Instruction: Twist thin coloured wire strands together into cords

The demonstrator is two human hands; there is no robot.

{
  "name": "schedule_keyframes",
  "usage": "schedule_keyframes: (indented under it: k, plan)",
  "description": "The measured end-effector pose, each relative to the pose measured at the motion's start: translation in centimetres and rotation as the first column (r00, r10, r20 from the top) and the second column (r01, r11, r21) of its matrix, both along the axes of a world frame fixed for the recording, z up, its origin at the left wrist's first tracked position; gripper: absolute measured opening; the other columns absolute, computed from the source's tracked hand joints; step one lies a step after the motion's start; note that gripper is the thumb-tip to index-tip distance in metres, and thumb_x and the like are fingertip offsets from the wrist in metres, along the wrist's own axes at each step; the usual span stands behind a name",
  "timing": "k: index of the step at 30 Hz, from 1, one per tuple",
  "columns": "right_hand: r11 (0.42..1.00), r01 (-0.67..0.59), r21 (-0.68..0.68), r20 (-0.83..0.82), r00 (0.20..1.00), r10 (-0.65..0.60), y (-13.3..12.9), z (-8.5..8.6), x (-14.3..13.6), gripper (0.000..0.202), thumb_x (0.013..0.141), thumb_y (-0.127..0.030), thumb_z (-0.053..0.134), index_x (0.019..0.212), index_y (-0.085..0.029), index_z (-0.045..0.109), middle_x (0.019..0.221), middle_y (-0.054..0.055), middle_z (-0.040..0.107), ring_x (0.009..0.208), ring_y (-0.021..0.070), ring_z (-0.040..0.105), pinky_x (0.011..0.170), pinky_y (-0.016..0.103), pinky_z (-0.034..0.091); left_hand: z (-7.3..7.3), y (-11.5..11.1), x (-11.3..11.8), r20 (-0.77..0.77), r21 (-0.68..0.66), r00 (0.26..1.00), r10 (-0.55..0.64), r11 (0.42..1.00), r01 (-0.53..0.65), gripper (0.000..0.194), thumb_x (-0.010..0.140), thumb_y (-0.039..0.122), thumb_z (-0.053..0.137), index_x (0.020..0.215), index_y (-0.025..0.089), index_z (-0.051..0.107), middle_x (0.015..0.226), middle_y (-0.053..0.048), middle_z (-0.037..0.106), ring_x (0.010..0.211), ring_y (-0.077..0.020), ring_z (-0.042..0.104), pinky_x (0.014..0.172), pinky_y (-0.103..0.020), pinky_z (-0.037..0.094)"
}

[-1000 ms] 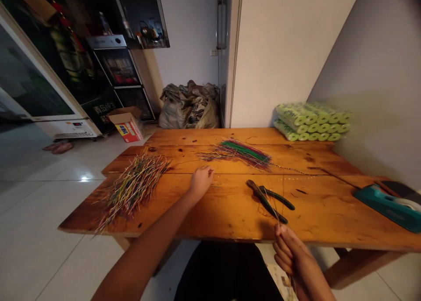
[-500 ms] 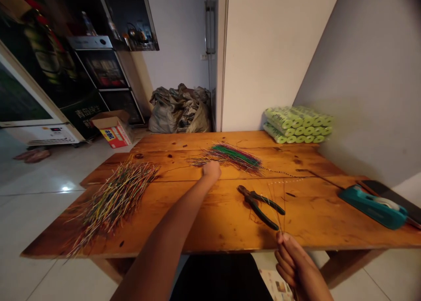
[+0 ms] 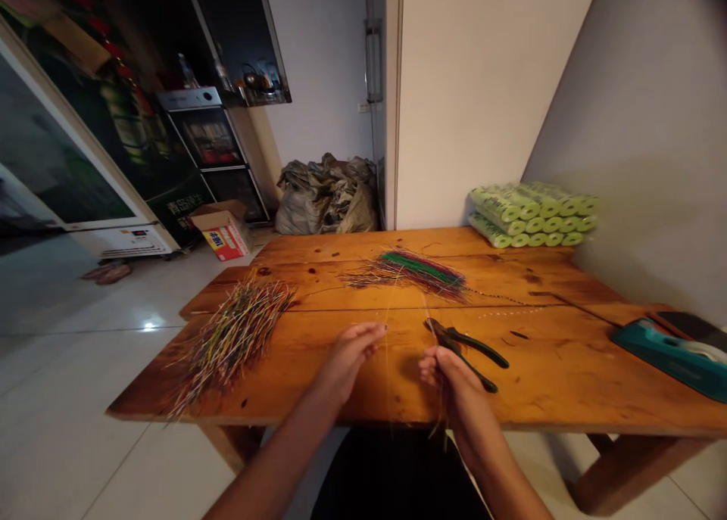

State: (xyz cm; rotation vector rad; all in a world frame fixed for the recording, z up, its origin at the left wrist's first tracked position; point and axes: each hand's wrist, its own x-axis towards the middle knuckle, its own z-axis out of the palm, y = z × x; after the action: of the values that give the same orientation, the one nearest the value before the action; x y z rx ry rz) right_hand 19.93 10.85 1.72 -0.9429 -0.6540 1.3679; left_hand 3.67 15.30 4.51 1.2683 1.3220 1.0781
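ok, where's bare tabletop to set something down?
Bare wood: along the near edge, between the pliers and teal tape dispenser; also between the loose strand pile and left hand.
Crowded: centre, with the right hand holding thin strands beside the pliers; far middle, where the green-centred bundle lies.

1. On the table's (image 3: 295,353) left end, a heap of strands (image 3: 235,327).
2. Farther back, mid-table, another bundle (image 3: 423,270).
3. Pliers (image 3: 447,336) before that bundle, slightly right.
4. Tape dispenser (image 3: 653,353) at the right end, rolls (image 3: 534,216) behind it.
5. Floor behind the table: a carton (image 3: 230,236), sacks (image 3: 326,198) to its right.
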Motion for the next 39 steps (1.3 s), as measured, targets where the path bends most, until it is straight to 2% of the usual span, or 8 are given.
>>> schedule_keyframes:
  k: [4, 8, 17, 21, 25, 31, 36, 39]
  plan:
    - [0.992, -0.126, -0.001, 0.011, 0.992, 0.126, 0.3, 0.1, -2.6, 0.029, 0.065, -0.044, 0.07, 0.074, -0.016, 0.068, 0.077, 0.004, 0.068, 0.074, 0.0178, 0.061, 0.074, 0.03, 0.046, -2.0, -3.6, 1.7, 0.302, -0.084, 0.952, 0.038, 0.996, -0.013, 0.033, 0.066, 0.044, 0.063, 0.082, 0.015, 0.067, 0.086, -0.008, 0.068, 0.077, -0.0159, 0.062, 0.07, -0.025, 0.046]
    - [0.97, -0.241, -0.038, 0.052, 0.969, 0.242, -0.7, -0.3, -2.9, 0.028, 0.069, -0.045, 0.065, 0.075, -0.017, 0.066, 0.068, 0.001, 0.063, 0.057, 0.0138, 0.055, 0.056, 0.026, 0.043, -3.4, -5.3, 2.4, 0.572, -0.134, 0.814, 0.101, 0.991, -0.029, 0.021, 0.064, 0.035, 0.071, 0.074, 0.017, 0.068, 0.075, -0.003, 0.065, 0.071, -0.0142, 0.059, 0.069, -0.025, 0.044]
    - [0.931, -0.358, -0.074, 0.358, 0.862, 0.36, -2.4, -1.6, -2.0, 0.038, 0.074, -0.05, 0.055, 0.055, -0.018, 0.05, 0.046, -0.007, 0.033, 0.042, 0.0075, 0.027, 0.043, 0.023, 0.019, -4.8, -6.8, 1.3, 0.187, 0.058, 0.958, 0.217, 0.971, -0.231, 0.008, 0.059, 0.025, 0.073, 0.061, 0.018, 0.068, 0.081, -0.002, 0.058, 0.086, -0.0186, 0.055, 0.079, -0.026, 0.039]
    - [0.908, -0.392, -0.145, 0.337, 0.843, 0.418, -3.6, -1.6, -2.1, 0.035, 0.072, -0.049, 0.058, 0.058, -0.018, 0.05, 0.048, -0.009, 0.027, 0.041, 0.0063, 0.02, 0.041, 0.023, 0.013, -4.4, -8.2, 0.8, 0.293, -0.06, 0.95, 0.112, 0.993, -0.099, 0.011, 0.062, 0.026, 0.073, 0.065, 0.018, 0.065, 0.066, 0.001, 0.059, 0.069, -0.0143, 0.055, 0.07, -0.025, 0.04]
    - [0.887, -0.416, -0.202, 0.236, 0.858, 0.456, -4.7, -1.2, -1.9, 0.03, 0.076, -0.046, 0.055, 0.07, -0.017, 0.057, 0.05, -0.009, 0.027, 0.042, 0.006, 0.018, 0.041, 0.023, 0.011, -3.7, -9.7, 0.1, 0.487, -0.162, 0.871, 0.071, 0.987, 0.01, 0.025, 0.06, 0.028, 0.076, 0.083, 0.021, 0.068, 0.077, 0.0, 0.067, 0.077, -0.0146, 0.059, 0.076, -0.026, 0.041]
    - [0.794, -0.57, -0.212, 0.066, 0.802, 0.594, -5.3, -0.4, -2.2, 0.026, 0.076, -0.039, 0.057, 0.067, -0.015, 0.058, 0.051, -0.009, 0.024, 0.046, 0.0064, 0.015, 0.04, 0.02, 0.011, -3.8, -9.7, -1.2, 0.457, -0.114, 0.888, -0.053, 0.986, 0.118, 0.015, 0.063, 0.027, 0.073, 0.076, 0.019, 0.073, 0.079, -0.003, 0.072, 0.085, -0.0191, 0.062, 0.085, -0.03, 0.041]
    - [0.733, -0.64, -0.231, 0.128, 0.727, 0.675, -5.0, -0.9, -2.9, 0.031, 0.076, -0.045, 0.056, 0.072, -0.015, 0.063, 0.049, -0.009, 0.026, 0.042, 0.005, 0.015, 0.037, 0.018, 0.013, -4.8, -9.7, -1.5, 0.305, -0.081, 0.951, 0.06, 0.996, -0.037, 0.007, 0.062, 0.026, 0.072, 0.064, 0.019, 0.073, 0.067, -0.003, 0.072, 0.071, -0.0191, 0.064, 0.074, -0.029, 0.046]
    - [0.738, -0.66, -0.139, 0.478, 0.608, 0.634, -3.3, -1.3, -2.8, 0.041, 0.083, -0.05, 0.045, 0.073, -0.016, 0.066, 0.05, -0.005, 0.041, 0.04, 0.0066, 0.033, 0.039, 0.019, 0.029, -5.3, -9.9, -1.6, 0.31, -0.062, 0.919, 0.244, 0.97, -0.237, 0.009, 0.062, 0.028, 0.071, 0.061, 0.019, 0.071, 0.066, -0.003, 0.071, 0.069, -0.0181, 0.063, 0.071, -0.028, 0.047]
